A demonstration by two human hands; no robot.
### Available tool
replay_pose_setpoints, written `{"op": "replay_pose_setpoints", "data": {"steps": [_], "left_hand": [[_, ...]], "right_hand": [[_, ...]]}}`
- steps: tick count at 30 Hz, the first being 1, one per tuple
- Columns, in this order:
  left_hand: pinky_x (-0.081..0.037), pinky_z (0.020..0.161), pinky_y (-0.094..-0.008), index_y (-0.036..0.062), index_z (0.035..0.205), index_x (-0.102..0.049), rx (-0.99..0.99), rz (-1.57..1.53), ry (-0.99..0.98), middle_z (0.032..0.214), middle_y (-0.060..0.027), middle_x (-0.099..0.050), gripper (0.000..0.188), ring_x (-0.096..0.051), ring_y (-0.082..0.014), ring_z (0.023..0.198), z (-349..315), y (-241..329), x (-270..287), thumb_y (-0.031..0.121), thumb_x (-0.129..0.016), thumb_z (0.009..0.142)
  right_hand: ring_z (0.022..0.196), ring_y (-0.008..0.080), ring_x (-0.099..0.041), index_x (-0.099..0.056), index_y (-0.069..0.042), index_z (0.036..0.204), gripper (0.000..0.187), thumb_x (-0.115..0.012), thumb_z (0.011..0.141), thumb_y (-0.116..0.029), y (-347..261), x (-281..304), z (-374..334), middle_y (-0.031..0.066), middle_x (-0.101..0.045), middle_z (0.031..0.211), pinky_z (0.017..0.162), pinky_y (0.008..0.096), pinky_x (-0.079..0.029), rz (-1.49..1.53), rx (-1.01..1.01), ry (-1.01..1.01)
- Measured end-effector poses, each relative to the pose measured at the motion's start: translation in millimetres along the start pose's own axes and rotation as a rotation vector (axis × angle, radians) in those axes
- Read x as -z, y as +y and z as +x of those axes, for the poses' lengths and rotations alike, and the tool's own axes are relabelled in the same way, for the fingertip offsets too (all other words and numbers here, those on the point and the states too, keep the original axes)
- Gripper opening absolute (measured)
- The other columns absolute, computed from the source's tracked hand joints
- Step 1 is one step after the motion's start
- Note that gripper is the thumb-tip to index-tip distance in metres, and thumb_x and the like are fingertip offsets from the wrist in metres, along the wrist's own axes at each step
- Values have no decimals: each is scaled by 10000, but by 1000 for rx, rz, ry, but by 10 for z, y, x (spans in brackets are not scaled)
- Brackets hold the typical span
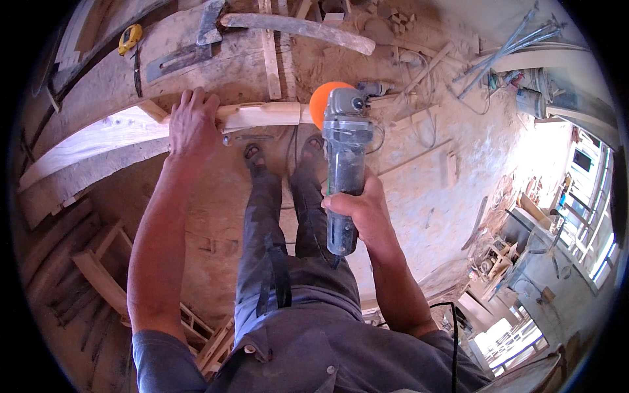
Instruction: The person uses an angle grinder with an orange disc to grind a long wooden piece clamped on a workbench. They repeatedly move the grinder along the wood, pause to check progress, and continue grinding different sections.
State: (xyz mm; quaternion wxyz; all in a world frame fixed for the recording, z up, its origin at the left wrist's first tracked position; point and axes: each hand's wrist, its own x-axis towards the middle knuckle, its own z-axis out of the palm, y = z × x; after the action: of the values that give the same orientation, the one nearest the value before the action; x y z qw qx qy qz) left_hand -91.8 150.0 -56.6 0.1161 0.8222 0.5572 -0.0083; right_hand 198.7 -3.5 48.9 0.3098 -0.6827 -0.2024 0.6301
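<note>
Standing at the dusty counter (105,85), the worker keeps an angle grinder (345,157) in the right grip (363,206), which is wrapped round its dark body with the thumb across the near side. Held well back like that, the hold seems meant to keep the fingers clear of the orange disc (331,98) at the far end. The disc is at the right end of the pale timber (262,116); from my spot I can't tell whether they touch.

The timber runs from the left to the middle of the scene. The left grip (193,128) rests on it, fingers bent over the top, presumably to steady it at a safe remove from the disc. Whether that grip closes round the wood or merely presses, I can't tell.

Farther off lie a wooden-handled hammer (298,31) and a yellow tape measure (130,39), apparently set beyond the timber to stay within reach yet out of the way.
</note>
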Motion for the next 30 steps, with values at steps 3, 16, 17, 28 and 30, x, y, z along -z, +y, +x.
{"op": "replay_pose_setpoints", "data": {"steps": [3, 16, 17, 28, 30], "left_hand": [[-497, 939, -505, 82, 994, -691, 4, -9, -89, 1140, -119, -629, 293, -593, -351, 1169, 66, 30, 133, 113, -822, 733], [-484, 1032, -523, 59, 1097, -734, 70, -46, -437, 1171, -173, -669, 268, -605, -396, 1204, 256, -12, 357, 65, -719, 829], [-486, 1032, -524, 56, 1097, -739, 56, -57, -452, 1181, -179, -671, 262, -608, -397, 1207, 259, -17, 371, 69, -714, 837], [-532, 987, -530, -7, 1171, -728, 49, -101, -636, 1159, -283, -730, 311, -701, -451, 1115, 493, -204, 358, 159, -655, 919], [-546, 968, -525, -38, 1138, -733, 25, -114, -665, 1134, -301, -735, 324, -716, -453, 1085, 554, -288, 318, 200, -647, 936]], "right_hand": [[816, 179, -691, -638, 8, 1175, 525, -807, 690, -103, 46, 111, -23, 85, -705, 921, 757, 339, -560, -4, -34, -39], [808, 189, -702, -639, -5, 1185, 542, -814, 680, -96, 136, 46, 19, 75, -717, 926, 752, 364, -579, -38, 83, -39], [795, 208, -713, -622, 1, 1192, 560, -810, 671, -87, 158, 60, -2, 96, -715, 929, 742, 373, -588, -3, 46, -10], [782, 224, -722, -604, -9, 1198, 591, -822, 654, -89, 116, 82, -98, 120, -718, 915, 734, 367, -591, 27, -7, -33], [781, 223, -720, -612, -9, 1184, 577, -823, 653, -92, 151, 62, -76, 117, -720, 914, 738, 367, -589, -18, 15, -43]]}}
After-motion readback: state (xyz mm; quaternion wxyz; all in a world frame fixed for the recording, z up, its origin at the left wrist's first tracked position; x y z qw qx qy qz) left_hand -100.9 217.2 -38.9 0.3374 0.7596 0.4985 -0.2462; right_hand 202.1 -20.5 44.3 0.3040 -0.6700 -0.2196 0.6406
